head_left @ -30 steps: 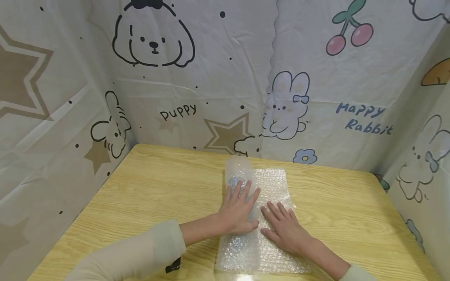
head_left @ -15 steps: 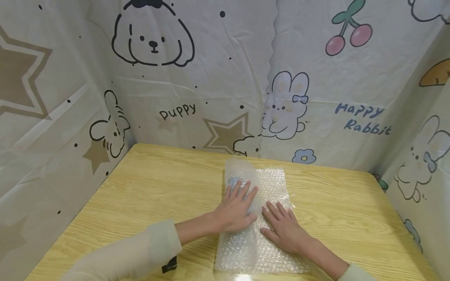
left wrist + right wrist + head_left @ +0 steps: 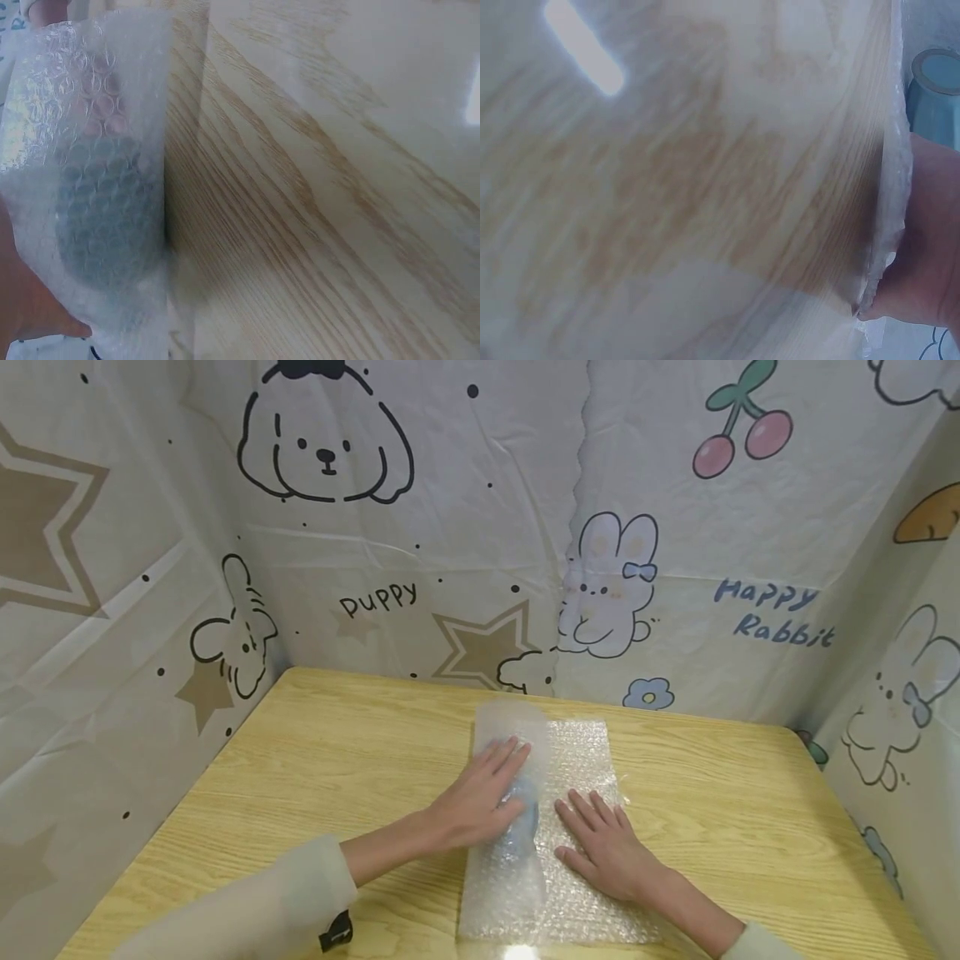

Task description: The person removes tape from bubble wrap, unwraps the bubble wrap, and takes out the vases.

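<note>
A sheet of clear bubble wrap (image 3: 581,756) lies on the table, its left part folded over a blue cup (image 3: 527,810). Through the layer, the cup shows as a blurred blue shape in the left wrist view; its ring-shaped end is visible at the right wrist view's edge. My left hand (image 3: 474,797) rests on the folded flap over the cup, fingers extended. Flat on the single layer to the right lies my right hand (image 3: 611,856), its fingers spread. The left palm and part of the cup are hidden.
The wooden table (image 3: 337,735) extends on both sides of the bubble wrap. A printed cloth (image 3: 450,527) hangs as a wall along its back and sides. Under the left sleeve a small black piece (image 3: 336,932) shows.
My left hand has slid left over the folded flap, uncovering more of the blue cup's shape. The flap's edge has shifted slightly. My right hand has stayed in place.
</note>
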{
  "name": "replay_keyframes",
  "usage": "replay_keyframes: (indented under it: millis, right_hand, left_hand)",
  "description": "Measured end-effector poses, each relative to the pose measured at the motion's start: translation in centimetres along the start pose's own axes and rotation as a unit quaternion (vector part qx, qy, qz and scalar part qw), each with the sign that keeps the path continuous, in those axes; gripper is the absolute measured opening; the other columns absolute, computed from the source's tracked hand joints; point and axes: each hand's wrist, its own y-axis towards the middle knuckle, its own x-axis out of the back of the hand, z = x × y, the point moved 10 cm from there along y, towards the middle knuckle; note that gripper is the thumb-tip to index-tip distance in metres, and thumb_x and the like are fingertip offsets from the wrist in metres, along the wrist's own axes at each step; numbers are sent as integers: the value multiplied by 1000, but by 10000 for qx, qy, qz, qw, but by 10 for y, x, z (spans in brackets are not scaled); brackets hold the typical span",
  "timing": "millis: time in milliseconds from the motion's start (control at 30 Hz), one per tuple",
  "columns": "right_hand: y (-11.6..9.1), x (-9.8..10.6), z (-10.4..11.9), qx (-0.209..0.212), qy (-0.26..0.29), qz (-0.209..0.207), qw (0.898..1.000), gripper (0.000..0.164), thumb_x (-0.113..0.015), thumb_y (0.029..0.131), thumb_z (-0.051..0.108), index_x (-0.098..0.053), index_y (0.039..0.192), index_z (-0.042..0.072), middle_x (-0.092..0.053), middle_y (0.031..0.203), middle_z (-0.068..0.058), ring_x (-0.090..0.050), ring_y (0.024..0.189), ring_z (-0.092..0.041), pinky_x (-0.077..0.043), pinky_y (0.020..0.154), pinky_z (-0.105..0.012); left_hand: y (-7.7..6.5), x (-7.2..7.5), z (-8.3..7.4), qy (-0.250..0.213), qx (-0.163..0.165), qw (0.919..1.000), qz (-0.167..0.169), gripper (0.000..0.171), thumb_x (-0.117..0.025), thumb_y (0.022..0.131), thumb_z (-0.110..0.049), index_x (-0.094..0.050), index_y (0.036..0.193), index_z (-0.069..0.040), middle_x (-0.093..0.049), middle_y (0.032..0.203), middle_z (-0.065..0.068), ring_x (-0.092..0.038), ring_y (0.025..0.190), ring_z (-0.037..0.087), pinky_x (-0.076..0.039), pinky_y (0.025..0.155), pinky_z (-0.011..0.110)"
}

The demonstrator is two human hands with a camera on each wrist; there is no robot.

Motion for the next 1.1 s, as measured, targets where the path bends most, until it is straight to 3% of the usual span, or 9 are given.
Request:
replay_keyframes:
  millis: [267,633,800,900,1100]
  right_hand:
    - [0,1,1,56,-33,-63,10000,63,-36,94,53,-25,146,19,-17,151,-7,-10,136,-35,-14,103,-61]
    - [0,1,2,86,36,-107,9999,63,-38,94,51,-27,146,16,-19,151,-10,-11,136,-37,-13,102,-62]
    - [-1,-1,1,60,47,-86,9999,64,-37,94,52,-25,146,18,-17,151,-8,-9,136,-36,-12,103,-62]
    - [-1,-2,0,50,17,-67,10000,64,-35,94,53,-24,147,19,-15,152,-7,-8,137,-35,-11,103,-61]
    - [-1,0,1,80,1,-146,9999,63,-37,94,51,-25,146,18,-17,151,-8,-10,136,-36,-13,103,-61]
  left_hand:
    - [-10,11,12,-571,50,9982,-145,67,-38,89,-28,-11,149,-13,-8,153,9,-6,138,28,-13,109,45]
    - [-22,20,27,-1449,109,9885,-420,62,-40,93,-24,-13,148,-15,-5,154,2,-7,138,20,-12,109,43]
    - [-29,27,35,-1752,175,9825,-615,63,-41,90,-13,-15,147,-9,-8,153,4,-8,138,19,-12,109,41]
    - [-34,30,44,-1907,350,9779,-775,60,-39,91,-10,-16,147,-5,-9,152,8,-10,138,21,-11,109,39]
    - [-45,32,66,-2372,951,9617,-993,60,-35,92,-5,-11,147,-7,-7,152,1,-6,137,12,-8,110,33]
